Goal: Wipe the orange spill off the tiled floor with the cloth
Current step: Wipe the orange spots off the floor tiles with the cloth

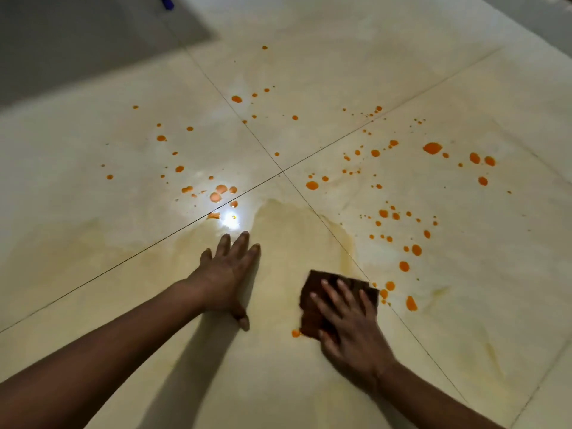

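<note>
Right hand [349, 332] flat atop cloth [311, 317]

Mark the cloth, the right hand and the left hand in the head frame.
cloth [309, 318]: head view, its uncovered left edge.
right hand [353, 329]: head view, back of the hand, pressing on the cloth.
left hand [227, 274]: head view, back of the hand.

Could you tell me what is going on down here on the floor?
A person is wiping an orange spill off the tiled floor. The right hand presses flat on a brown cloth, while the left hand rests flat on the tile beside it. The area around the hands shows only faint yellowish smears. Many orange drops lie farther out and to the right, and one small drop sits at the cloth's near corner.
</note>
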Tool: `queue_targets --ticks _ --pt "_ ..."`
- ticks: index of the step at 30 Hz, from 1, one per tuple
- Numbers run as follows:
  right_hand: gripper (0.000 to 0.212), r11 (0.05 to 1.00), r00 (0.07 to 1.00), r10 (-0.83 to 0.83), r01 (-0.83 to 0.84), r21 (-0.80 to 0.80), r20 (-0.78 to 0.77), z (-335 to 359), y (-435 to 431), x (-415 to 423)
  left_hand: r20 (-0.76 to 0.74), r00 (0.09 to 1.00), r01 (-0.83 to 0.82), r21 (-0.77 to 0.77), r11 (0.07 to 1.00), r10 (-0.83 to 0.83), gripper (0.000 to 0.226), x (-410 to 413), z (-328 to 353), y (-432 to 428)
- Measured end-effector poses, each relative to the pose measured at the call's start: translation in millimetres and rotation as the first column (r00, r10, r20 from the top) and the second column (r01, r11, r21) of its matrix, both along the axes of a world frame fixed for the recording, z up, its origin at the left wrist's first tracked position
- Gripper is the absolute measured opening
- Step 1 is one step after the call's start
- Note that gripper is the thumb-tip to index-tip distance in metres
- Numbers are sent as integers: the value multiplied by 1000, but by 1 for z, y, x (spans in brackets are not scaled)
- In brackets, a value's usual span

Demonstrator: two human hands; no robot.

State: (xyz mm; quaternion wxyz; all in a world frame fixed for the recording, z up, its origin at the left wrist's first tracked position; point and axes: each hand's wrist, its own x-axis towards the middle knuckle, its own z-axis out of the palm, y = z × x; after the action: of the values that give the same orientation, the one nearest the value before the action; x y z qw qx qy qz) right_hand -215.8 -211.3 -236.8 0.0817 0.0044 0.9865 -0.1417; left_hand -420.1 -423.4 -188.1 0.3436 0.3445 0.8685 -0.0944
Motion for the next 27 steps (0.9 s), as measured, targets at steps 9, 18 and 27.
queue_targets --ticks 9,18,27 --pt "71 999 999 -35 35 -8 -4 -5 -69 -22 -22 998 -51 16 999 51 146 5 -5 2" --pt "69 946 947 -320 320 49 -11 -6 -27 -55 0 994 -110 48 993 110 143 1 -4 39" --pt "70 690 693 -721 719 83 0 -2 96 -56 2 1000 -5 22 1000 5 149 2 -13 71"
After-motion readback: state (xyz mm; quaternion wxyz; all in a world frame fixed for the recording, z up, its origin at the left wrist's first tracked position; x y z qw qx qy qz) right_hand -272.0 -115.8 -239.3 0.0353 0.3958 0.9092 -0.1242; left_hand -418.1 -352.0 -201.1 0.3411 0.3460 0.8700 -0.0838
